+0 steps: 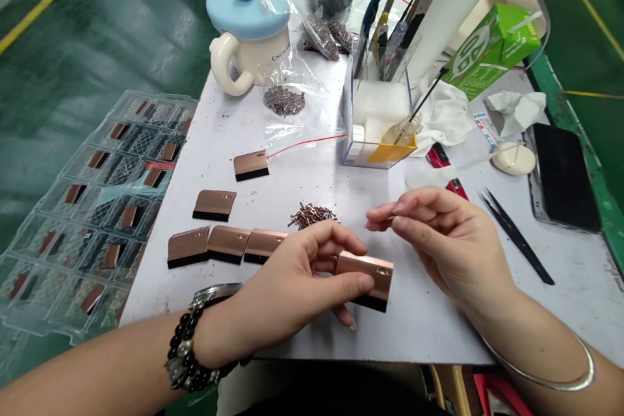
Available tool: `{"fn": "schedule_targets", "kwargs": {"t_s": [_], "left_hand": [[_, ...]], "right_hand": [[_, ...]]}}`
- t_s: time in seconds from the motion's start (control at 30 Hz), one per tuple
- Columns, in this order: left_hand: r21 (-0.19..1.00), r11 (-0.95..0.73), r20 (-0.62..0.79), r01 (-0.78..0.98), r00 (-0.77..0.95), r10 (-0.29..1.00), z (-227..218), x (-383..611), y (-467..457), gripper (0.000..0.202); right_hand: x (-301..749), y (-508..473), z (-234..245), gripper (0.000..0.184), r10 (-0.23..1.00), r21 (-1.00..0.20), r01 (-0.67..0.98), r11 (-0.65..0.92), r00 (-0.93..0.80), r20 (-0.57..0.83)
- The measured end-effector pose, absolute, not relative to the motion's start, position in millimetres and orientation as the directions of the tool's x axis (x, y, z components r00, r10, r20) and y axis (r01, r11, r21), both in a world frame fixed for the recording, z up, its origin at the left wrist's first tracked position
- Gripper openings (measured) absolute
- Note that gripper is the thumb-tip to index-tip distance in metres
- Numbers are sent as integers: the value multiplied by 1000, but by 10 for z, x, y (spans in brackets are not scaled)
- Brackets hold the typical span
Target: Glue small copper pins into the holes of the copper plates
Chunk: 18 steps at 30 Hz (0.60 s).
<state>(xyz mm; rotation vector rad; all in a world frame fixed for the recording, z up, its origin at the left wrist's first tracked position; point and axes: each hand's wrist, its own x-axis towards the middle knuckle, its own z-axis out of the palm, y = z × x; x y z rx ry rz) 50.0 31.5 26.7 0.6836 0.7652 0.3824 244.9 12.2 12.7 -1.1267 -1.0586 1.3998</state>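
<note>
My left hand [312, 273] grips a copper-coloured plate [375, 273] with a black lower edge, thumb on its face and fingers behind. A small slot with a hole shows near the plate's upper right corner. Just right of it, my right hand [433, 227] is closed in a pinch; whatever sits between the fingertips is too small to name. Behind the left hand lies a loose pile of tiny copper and dark pins [312, 214]. Several matching plates [229, 244] rest on the white table to the left, partly hidden by my left hand.
Clear trays [97, 208] with similar pieces stand low at left. Behind are a blue-lidded mug [251, 32], a zip bag of pins [285, 101] and a clear tool holder [375, 123]. At right lie black tweezers [519, 237], a phone [563, 175] and a green drink carton [492, 49].
</note>
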Motion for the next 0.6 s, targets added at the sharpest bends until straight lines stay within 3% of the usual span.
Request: {"fn": "schedule_targets", "kwargs": {"t_s": [0.13,0.37,0.5,0.6], "left_hand": [[720,681,-483,-138,605,633,252,491,309,20],[737,658,-492,-157,542,681,254,498,312,19],[740,653,-502,-163,513,696,265,498,304,20],[733,661,-503,-164,523,688,273,490,291,20]], "right_hand": [[2461,56,182,13,997,-998,-7,58,60,57],[2447,-24,261,29,948,-933,190,307,-143,283],[2431,-47,239,25,930,-844,392,366,-164,328],[2388,-63,209,20,937,-850,395,350,-150,317]]}}
